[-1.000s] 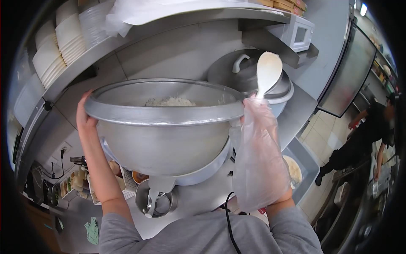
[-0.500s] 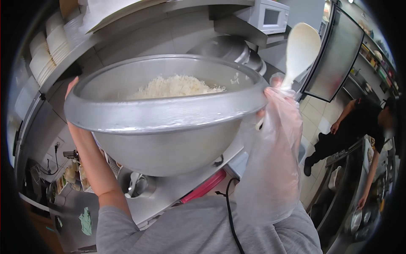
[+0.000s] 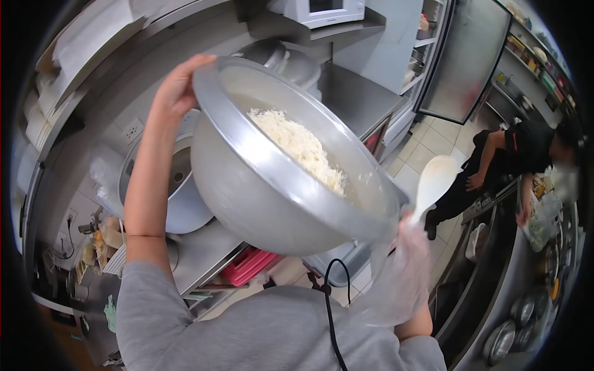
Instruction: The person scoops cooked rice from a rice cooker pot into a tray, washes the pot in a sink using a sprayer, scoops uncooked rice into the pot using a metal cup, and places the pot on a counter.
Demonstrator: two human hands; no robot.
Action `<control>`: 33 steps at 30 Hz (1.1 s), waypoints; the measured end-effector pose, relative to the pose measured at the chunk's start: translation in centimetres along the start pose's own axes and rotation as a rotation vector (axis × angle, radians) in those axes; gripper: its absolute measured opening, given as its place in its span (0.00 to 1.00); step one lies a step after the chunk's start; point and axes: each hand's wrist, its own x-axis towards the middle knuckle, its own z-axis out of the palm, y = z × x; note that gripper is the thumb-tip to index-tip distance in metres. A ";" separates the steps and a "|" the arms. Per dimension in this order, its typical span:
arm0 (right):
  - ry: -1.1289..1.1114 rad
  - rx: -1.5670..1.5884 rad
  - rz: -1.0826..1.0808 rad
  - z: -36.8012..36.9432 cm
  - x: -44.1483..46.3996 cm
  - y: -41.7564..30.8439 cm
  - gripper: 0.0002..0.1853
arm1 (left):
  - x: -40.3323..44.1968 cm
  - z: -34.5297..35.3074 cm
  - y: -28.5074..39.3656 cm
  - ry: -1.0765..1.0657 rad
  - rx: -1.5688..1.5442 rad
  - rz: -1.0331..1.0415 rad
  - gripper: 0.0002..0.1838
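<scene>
A large grey metal pot (image 3: 247, 204) hangs tilted in front of me, its left side higher than its right. Cooked white rice (image 3: 294, 145) lies inside, with a few grains stuck to the inner wall. My left hand (image 3: 182, 86) is closed on the upper left rim. At the lower right rim is my right hand (image 3: 411, 244), covered by a loose clear plastic glove (image 3: 393, 287). It grips a white rice paddle (image 3: 438, 179), whose blade points up, and also holds the pot's edge. The glove and blur partly hide those fingers.
An open round cooker (image 3: 179, 213) stands on the counter behind the pot at left. Metal lids (image 3: 297, 65) and a microwave (image 3: 325, 12) are farther back. A pink tray (image 3: 250, 266) sits below. At right, a person (image 3: 526, 145) works by a counter near an open glass door (image 3: 467, 62).
The pot has gone from nearly level to tilted, its left side rising and its right side dropping. My right hand and the paddle have moved down. The open cooker has come into view.
</scene>
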 end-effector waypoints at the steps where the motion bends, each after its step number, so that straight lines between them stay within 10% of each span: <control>1: -0.025 -0.025 0.035 -1.0 -0.1 0.1 0.14 | 0.6 1.9 -0.8 -0.047 0.076 -0.034 0.07; 11: -0.268 0.416 0.589 -0.4 2.5 9.0 0.13 | 6.9 9.0 -6.2 -0.292 0.313 -0.102 0.08; 14: -0.572 -0.147 0.404 3.1 3.0 11.5 0.08 | 6.7 11.3 -6.3 -0.318 0.564 -0.139 0.12; 15: -0.391 0.056 0.716 6.1 2.7 9.5 0.08 | 7.1 11.1 -6.8 -0.311 0.553 -0.147 0.12; 22: -0.780 -0.279 0.487 9.1 8.7 15.6 0.09 | 12.2 10.5 -9.0 -0.368 0.892 0.014 0.11; 28: -0.609 -0.095 0.863 11.0 13.8 9.2 0.09 | 12.3 11.5 -10.7 -0.016 1.470 0.255 0.17; 30: -1.201 -1.327 -0.510 8.4 17.6 13.7 0.11 | 11.2 13.4 -11.4 0.127 1.576 0.246 0.18; 33: -0.893 -1.014 -0.582 -2.4 20.5 13.9 0.13 | 10.1 16.5 -11.9 0.313 1.703 0.211 0.21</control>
